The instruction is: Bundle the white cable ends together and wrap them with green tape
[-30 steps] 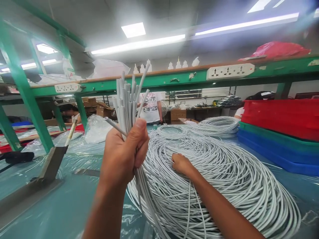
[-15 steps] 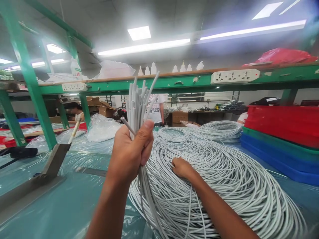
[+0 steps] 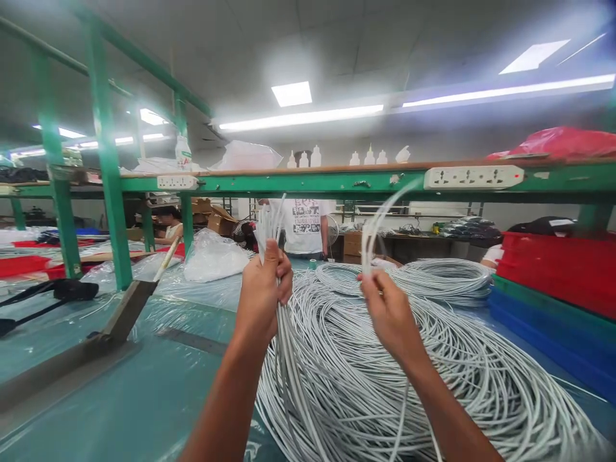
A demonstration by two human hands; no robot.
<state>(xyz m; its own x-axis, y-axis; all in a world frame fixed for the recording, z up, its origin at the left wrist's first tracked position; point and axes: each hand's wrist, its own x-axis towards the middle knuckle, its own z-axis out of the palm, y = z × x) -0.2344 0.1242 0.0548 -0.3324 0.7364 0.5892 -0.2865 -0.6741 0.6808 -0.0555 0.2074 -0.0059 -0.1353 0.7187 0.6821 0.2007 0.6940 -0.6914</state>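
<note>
My left hand (image 3: 264, 292) is closed around a bundle of grey cables (image 3: 269, 224), their cut ends standing up above the thumb. The lower lengths of that bundle hang down in front of the coil. To the right, my right hand (image 3: 387, 308) pinches a few light cables (image 3: 373, 247), whose tops bend over to the right and are blurred. Both hands are above a large loose coil of grey cable (image 3: 337, 366) spread over the table. Smaller cable coils (image 3: 443, 279) lie behind it.
A guillotine-style cutter (image 3: 115, 321) with a raised handle stands at left, beside a flat metal strip (image 3: 192, 340). Stacked red, green and blue bins (image 3: 553, 276) border the right side. A green shelf beam (image 3: 308, 183) with power strips (image 3: 474, 176) crosses ahead. A person (image 3: 305, 228) stands beyond.
My right hand has risen from the coil and now holds a few cables upright. My left hand keeps its bundle, now slightly lower and farther right in view. The camera view has shifted.
</note>
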